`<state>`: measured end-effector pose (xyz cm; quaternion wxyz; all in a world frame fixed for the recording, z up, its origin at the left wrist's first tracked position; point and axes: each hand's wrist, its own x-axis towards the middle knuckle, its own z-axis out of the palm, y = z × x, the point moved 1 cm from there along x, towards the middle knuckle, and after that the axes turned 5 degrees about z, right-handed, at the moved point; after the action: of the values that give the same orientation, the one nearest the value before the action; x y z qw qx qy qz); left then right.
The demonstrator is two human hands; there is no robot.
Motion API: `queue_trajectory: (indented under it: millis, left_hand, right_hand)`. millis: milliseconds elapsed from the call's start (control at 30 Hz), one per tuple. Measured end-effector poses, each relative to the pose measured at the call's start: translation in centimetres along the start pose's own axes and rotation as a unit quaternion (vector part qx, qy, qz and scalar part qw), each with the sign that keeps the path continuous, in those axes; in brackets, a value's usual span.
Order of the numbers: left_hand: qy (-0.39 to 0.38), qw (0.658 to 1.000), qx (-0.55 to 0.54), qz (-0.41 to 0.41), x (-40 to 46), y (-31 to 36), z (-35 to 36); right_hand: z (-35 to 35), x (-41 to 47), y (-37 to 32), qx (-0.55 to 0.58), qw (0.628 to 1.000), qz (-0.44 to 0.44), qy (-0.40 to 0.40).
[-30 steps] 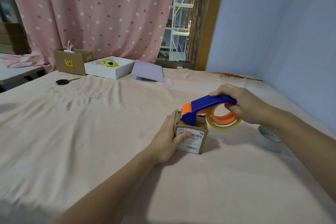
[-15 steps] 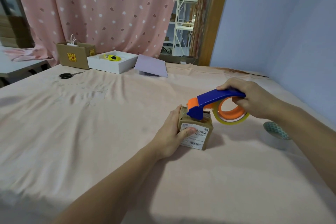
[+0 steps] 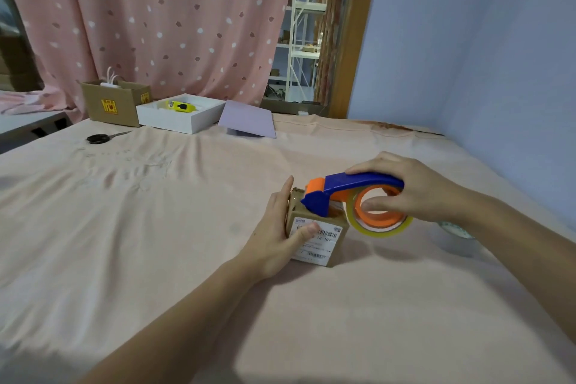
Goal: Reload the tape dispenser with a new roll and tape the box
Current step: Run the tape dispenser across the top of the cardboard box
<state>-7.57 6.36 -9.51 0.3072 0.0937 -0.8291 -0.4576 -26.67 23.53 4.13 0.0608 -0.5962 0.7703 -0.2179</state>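
Observation:
A small cardboard box (image 3: 333, 243) with white barcode labels stands on the pink cloth right of centre. My left hand (image 3: 276, 235) grips it from its left side, thumb across the front label. My right hand (image 3: 414, 190) holds a blue and orange tape dispenser (image 3: 346, 188) by its handle, thumb inside the orange core. The dispenser carries a clear tape roll (image 3: 381, 224). Its blue and orange nose rests on the top of the box, with the roll hanging past the box's right edge.
Behind my right forearm lies another tape roll (image 3: 452, 231). At the far left stand a brown carton (image 3: 113, 103), a white tray (image 3: 180, 118) with a yellow item, a lilac sheet (image 3: 247, 120) and black scissors (image 3: 101, 138). A blue wall (image 3: 483, 56) bounds the right side.
The dispenser's nose has stayed on the box top while the handle and roll have levelled out a little to the right. My left hand keeps its hold. The camera view shifted slightly.

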Motion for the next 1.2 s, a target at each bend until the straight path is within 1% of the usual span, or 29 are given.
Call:
queue_trajectory:
  millis: [133, 267, 433, 533, 800, 967, 1200]
  left_hand:
    - [-0.01, 1.0, 0.018, 0.019, -0.1, 0.4, -0.1]
    - [-0.004, 0.999, 0.033, 0.042, -0.2, 0.4, -0.2]
    - [-0.006, 0.998, 0.058, 0.038, -0.2, 0.2, -0.1]
    - [-0.012, 0.997, 0.063, 0.038, -0.2, 0.2, -0.2]
    - [-0.024, 0.997, 0.057, 0.037, -0.2, 0.0, -0.2]
    - [-0.017, 0.998, 0.042, 0.033, -0.1, -0.4, -0.1]
    - [-0.007, 0.999, 0.041, 0.034, -0.3, -0.2, -0.1]
  right_hand:
    - [0.1, 0.3, 0.0, -0.002, 1.0, -0.017, 0.024]
    - [-0.5, 1.2, -0.3, -0.029, 0.999, -0.029, 0.004]
    - [-1.8, 3.0, -1.1, -0.095, 0.994, -0.055, -0.016]
    - [-2.0, 3.2, -1.0, -0.103, 0.993, -0.061, -0.019]
    - [-2.4, 2.7, -0.5, -0.095, 0.994, -0.051, -0.031]
    - [-1.8, 2.5, 0.1, -0.089, 0.995, -0.053, -0.01]
    - [-0.2, 1.2, 1.6, 0.009, 1.0, -0.017, 0.008]
